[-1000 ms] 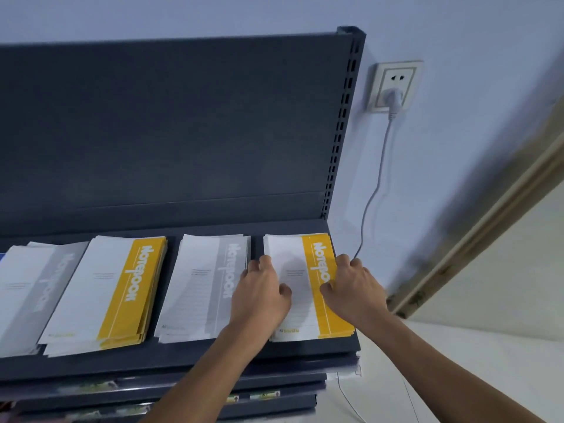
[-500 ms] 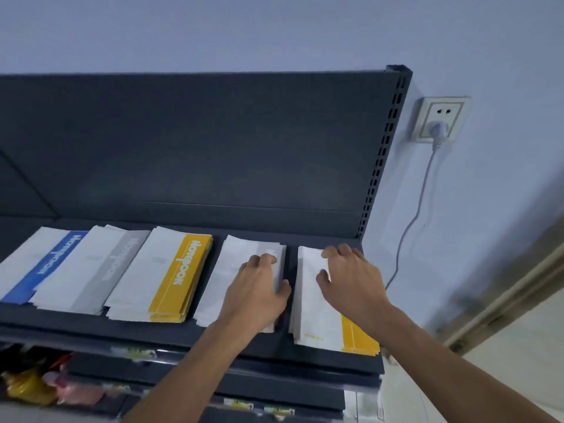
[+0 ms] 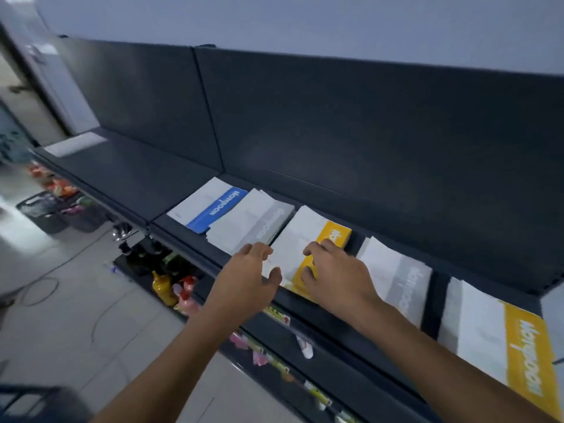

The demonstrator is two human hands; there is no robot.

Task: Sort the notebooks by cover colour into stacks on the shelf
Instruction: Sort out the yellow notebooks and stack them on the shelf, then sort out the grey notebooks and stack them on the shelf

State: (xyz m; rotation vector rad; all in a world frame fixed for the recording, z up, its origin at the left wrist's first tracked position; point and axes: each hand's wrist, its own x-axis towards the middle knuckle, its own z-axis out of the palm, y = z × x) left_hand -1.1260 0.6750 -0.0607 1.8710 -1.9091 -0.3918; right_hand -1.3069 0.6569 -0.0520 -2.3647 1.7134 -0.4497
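Observation:
Several notebook stacks lie in a row on the dark shelf [image 3: 128, 175]. From left: a blue-striped stack [image 3: 210, 206], a grey-striped stack [image 3: 253, 224], a yellow-striped stack [image 3: 308, 236], another grey-striped stack [image 3: 399, 273] and a second yellow-striped stack [image 3: 500, 334] at the far right. My left hand [image 3: 253, 276] hovers with spread fingers at the near left edge of the middle yellow stack. My right hand [image 3: 332, 270] rests on that stack's yellow stripe, fingers curled down onto the cover. Neither hand lifts anything.
The shelf's left half is bare apart from a pale sheet [image 3: 73, 141] at its far end. Lower shelves hold small packets and bottles [image 3: 171, 285]. A dark basket [image 3: 45, 212] stands on the tiled floor at left, with cables trailing nearby.
Both hands have left the right-hand grey and yellow stacks and moved left to the middle yellow stack. The view has swung left, bringing the blue stack and the floor into sight.

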